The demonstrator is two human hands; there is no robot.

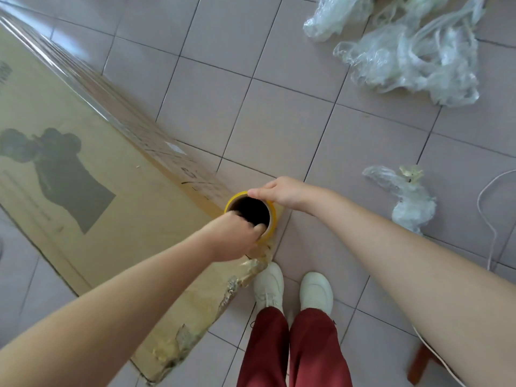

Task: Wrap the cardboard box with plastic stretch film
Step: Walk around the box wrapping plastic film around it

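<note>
A long flat cardboard box with a dark printed figure stands on the tiled floor at the left. Clear stretch film runs taut along its upper right edge toward the far left corner. The film roll, seen end-on with a yellowish rim and a dark hollow core, stands upright at the box's near corner. My left hand grips the roll's near rim, fingers hooked into the core. My right hand holds the roll's far rim, thumb on top. Crumpled film clings to the box's near end.
Heaps of crumpled used film lie on the tiles at the top right, and a smaller wad at the right. A white cord loops along the right edge. My white shoes stand beside the box's corner. A red wooden leg shows at the lower right.
</note>
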